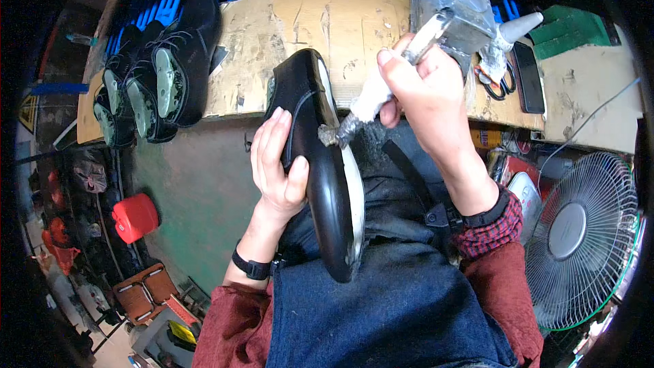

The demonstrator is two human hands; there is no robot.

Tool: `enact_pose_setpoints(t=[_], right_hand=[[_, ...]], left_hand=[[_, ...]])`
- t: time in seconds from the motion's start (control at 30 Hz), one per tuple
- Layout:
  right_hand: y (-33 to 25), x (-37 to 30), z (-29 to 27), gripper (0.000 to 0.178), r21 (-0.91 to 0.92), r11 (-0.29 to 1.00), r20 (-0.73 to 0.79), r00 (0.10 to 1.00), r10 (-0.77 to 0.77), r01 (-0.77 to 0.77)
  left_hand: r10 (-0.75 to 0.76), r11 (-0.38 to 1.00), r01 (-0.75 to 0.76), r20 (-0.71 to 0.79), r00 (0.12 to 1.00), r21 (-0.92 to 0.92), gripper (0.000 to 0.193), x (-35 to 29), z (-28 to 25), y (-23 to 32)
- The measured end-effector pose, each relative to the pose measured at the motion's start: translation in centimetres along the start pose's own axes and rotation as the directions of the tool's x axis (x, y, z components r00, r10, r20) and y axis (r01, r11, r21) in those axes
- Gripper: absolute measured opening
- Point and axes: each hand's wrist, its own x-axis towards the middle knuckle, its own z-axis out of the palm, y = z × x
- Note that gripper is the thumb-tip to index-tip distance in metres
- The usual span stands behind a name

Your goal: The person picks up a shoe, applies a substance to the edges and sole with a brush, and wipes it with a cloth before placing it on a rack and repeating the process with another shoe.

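Observation:
A black leather shoe (330,211), with a pale underside edge, stands tilted above my lap, toe toward me. My left hand (278,169) is closed around its left side, fingers over the upper and thumb near the middle. In my right hand (434,85) is a brush (371,100) with a whitish, crusted handle. Its dark, clumped tip lies at the shoe's right edge and appears to touch it; I cannot tell how firmly. Just beyond my right hand stands a grey, smeared square container (455,8) on the bench.
Several black lace-up shoes (193,61) lie at the worktable's (272,24) left end. On the right are a phone (528,78), black scissor handles (503,87) and a green sheet (572,31). A fan (569,232) stands low right; a red jerrycan (135,218) sits left.

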Motion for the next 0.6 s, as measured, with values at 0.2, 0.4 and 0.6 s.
enact_pose_setpoints(t=[0.2, 0.4, 0.6], right_hand=[[-1.2, -6.2, -0.9, 0.015, 0.009, 0.977, 0.103, 0.971, -0.215, 0.215], [-2.7, -10.2, -2.0, 0.016, -0.065, 0.804, 0.417, 0.749, -0.516, 0.591], [-2.5, -7.8, -1.7, 0.009, 0.011, 0.942, 0.16, 0.929, -0.334, 0.337]], left_hand=[[0.054, 0.989, -0.051, -0.022, 0.998, 0.137, 0.042, 0.4, 0.5, 0.6], [0.065, 0.987, -0.055, -0.06, 0.996, 0.152, 0.047, 0.8, 0.4, 0.8], [0.071, 0.987, -0.065, -0.04, 0.997, 0.145, 0.056, 1.1, 0.4, 0.9]])
